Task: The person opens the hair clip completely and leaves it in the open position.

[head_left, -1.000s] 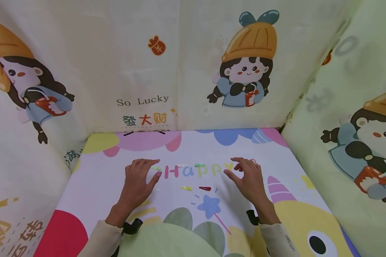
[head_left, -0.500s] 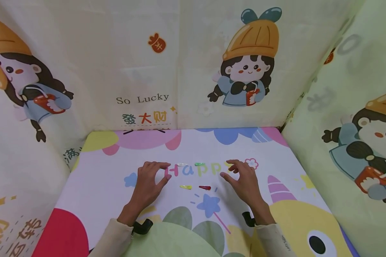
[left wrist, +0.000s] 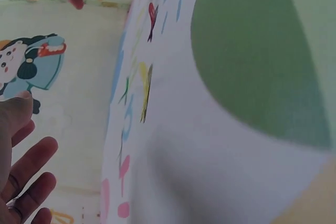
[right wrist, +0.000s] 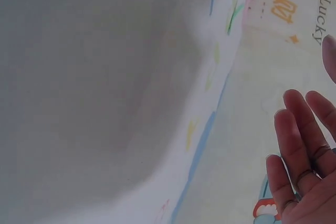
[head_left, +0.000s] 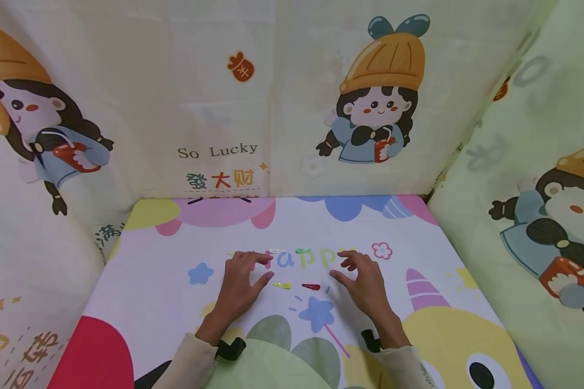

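Yellow clip (head_left: 281,284) and red clip (head_left: 310,286) between spread, empty left hand (head_left: 238,283) and right hand (head_left: 365,281).

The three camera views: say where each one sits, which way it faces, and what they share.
Head: worn high, looks forward and down at the printed mat; shows left hand, right hand, both sleeves.
Left wrist: low beside the mat, skims across it to the yellow clip and red clip; left fingers show.
Right wrist: low, faces the back wall; right fingers show.
Shared: head and left wrist both show the two clips.

Cream long sleeves (head_left: 185,359); black wrist straps (head_left: 231,349); bare hands.
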`<move>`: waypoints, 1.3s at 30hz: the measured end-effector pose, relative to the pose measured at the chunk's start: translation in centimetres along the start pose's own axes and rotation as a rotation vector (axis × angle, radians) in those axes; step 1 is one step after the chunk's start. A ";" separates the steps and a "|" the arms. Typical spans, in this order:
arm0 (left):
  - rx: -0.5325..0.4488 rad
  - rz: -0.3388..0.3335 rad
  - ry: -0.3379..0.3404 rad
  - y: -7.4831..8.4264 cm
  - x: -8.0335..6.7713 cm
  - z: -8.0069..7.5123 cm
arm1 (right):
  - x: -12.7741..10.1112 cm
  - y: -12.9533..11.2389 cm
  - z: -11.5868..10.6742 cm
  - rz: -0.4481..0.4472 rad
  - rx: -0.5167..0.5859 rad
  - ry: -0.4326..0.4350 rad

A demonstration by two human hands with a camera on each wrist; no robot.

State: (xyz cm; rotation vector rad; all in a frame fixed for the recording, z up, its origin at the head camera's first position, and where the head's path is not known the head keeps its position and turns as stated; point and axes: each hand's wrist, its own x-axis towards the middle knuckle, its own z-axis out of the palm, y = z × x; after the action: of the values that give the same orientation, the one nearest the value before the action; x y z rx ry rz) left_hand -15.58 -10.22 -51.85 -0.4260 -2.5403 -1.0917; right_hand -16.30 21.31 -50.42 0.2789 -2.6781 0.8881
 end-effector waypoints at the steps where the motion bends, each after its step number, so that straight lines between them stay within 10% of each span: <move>1: -0.007 0.005 -0.002 0.0 0.0 0.2 | -0.1 0.0 0.1 0.002 0.001 0.002; 39: 0.007 0.057 -0.109 1.8 -0.2 5.5 | -0.5 -1.1 2.3 0.161 0.085 -0.152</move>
State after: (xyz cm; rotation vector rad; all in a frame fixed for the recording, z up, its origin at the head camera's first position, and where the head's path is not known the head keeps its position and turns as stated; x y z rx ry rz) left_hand -15.76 -5.02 -54.31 -0.5664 -2.6076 -1.0657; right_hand -16.01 19.08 -51.80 0.1563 -2.8391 1.0703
